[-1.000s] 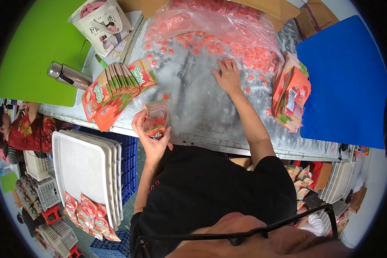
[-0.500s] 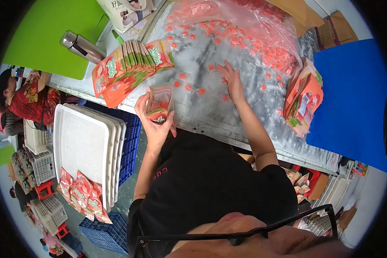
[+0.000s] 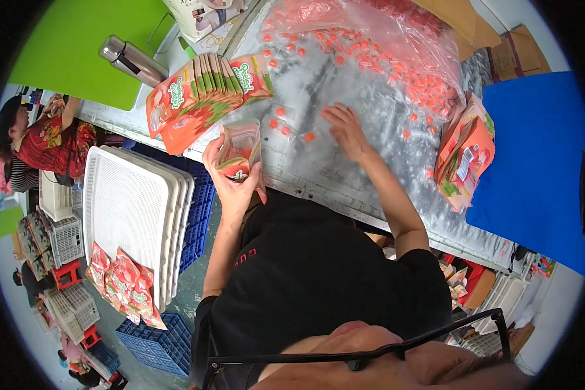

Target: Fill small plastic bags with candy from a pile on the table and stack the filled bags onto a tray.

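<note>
Pouch [image 3: 237, 151] first, since everything hangs on it: we've got a small stand-up pouch, clear in the upper part with red and green fruit print at the bottom, held upright in the left hand [image 3: 231, 185] just off the near edge of the bench [image 3: 344, 175], towards its left end. Its long axis runs up and away from us, mouth end tipped toward the bench top. Left fingers are wrapped around its lower half, thumb on one side and the others on the far side, so clamped on it and not loose. The right hand [image 3: 346, 130] is out flat on the bench, fingers spread apart and pressing down among the little round orange pieces [image 3: 281, 130] scattered there; we can't tell if any piece is actually pinched under the fingertips. Those loose pieces lie between the two hands, just left of the right hand's fingers and just beyond the pouch mouth, so the right hand is the nearer one to them and the pouch sits to its left and closer to us. Farther back, a big clear bag [image 3: 383, 58] of the same orange pieces covers the far side of the bench. A fanned stack of flat printed pouches [image 3: 201, 97] lies at the left end, another stack [image 3: 465, 153] by the right end, and white trays [image 3: 136, 221] stand below the bench on our left.
</note>
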{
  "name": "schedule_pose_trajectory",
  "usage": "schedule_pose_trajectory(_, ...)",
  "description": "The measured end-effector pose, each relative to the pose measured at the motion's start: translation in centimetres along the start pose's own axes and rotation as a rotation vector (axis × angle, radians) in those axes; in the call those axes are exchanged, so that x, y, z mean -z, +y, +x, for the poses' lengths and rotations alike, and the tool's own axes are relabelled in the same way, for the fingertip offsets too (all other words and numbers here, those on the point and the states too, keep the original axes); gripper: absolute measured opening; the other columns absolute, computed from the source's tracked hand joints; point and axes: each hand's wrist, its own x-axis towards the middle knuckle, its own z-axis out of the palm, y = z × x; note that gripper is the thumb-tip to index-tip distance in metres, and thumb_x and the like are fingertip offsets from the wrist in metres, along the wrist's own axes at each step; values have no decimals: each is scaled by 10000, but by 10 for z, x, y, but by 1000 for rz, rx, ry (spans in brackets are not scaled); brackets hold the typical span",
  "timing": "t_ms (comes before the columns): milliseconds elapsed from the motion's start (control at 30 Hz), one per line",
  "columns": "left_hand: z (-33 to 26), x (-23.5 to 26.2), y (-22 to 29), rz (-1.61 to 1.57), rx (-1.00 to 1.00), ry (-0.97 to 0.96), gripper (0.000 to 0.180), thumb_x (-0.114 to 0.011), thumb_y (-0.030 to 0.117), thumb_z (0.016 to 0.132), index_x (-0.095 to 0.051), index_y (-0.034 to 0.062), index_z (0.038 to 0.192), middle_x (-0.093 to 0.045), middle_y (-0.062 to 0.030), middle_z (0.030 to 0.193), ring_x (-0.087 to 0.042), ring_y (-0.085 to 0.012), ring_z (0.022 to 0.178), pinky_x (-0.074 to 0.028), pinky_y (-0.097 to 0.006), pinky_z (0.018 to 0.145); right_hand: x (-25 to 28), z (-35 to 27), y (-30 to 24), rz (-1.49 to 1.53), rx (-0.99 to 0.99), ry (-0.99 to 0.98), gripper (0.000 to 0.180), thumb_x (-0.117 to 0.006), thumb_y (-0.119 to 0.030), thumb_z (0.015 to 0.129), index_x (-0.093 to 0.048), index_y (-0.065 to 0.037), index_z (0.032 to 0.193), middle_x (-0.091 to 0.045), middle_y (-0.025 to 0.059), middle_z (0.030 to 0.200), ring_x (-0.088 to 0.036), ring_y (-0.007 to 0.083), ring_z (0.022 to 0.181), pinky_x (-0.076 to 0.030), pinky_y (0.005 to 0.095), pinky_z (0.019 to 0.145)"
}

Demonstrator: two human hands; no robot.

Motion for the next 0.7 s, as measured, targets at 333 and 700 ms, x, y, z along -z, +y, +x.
schedule_pose_trajectory(333, 1, -1, 2, 37, -31, -10, 851, -847, 71, 604, -429, 21, 1344, -404, -159, 1310, -417, -314, 1265, -337, -424, 1104, -38, 50, -76, -286, 98, 139, 619, -685, -459, 827, -527, -254, 1390, -452, 55, 1446, -349, 342, 1378, -224, 739, 1047)
schedule_pose_trajectory(700, 2, -1, 2, -30, -2, -21, 842, -839, 68, 614, -423, 24, 1345, -399, -146, 1320, -409, -298, 1273, -339, -424, 1103, -38, 13, -24, -48, 43, 113, 448, -614, -333, 913, -576, -174, 1331, -468, 52, 1456, -369, 318, 1388, -199, 642, 1122)
